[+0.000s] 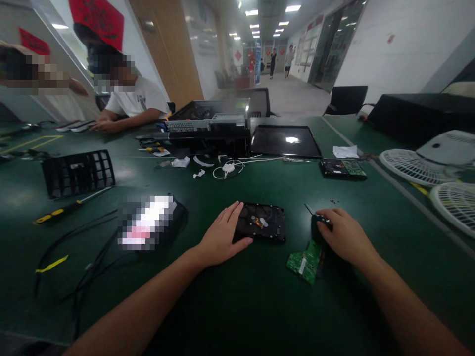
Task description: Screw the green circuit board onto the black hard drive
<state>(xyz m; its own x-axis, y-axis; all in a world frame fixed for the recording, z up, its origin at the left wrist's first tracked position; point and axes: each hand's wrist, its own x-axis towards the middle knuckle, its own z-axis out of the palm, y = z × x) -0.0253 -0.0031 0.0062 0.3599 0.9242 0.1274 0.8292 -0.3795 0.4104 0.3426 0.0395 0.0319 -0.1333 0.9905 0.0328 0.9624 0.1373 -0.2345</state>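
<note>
Green surface (237,306) stretches out below, and right at its middle sits the black hard drive (272,230), lying flat with a bit of orange contact showing near its centre. On comes the left hand (222,232), laid over the drive's left end: fingers extended close together at the far corner, thumb parted from them along the near edge, though whether they squeeze or merely rest I can't tell. Over to the right hand (343,235), and there the fingers are curled, thumb and forefinger pinching the dark handle of a small screwdriver (309,210), its shaft slanting away to the left. Just below that, between the two hands, lies a green circuit board (304,263), pale label on top; just beyond the right hand, a little scatter of dark specks, too small to name. Farther up on the right, a second drive (343,169) shows its own green board, with white fan grilles (410,165) beyond. Across to the left: a device with a blurred-out bright screen (148,222), a yellow-and-black screwdriver (57,213) and a black slatted panel (79,173). At the back, an opened computer case (208,141), and to its left a co-worker in white (137,101), forearms on the surface.
</note>
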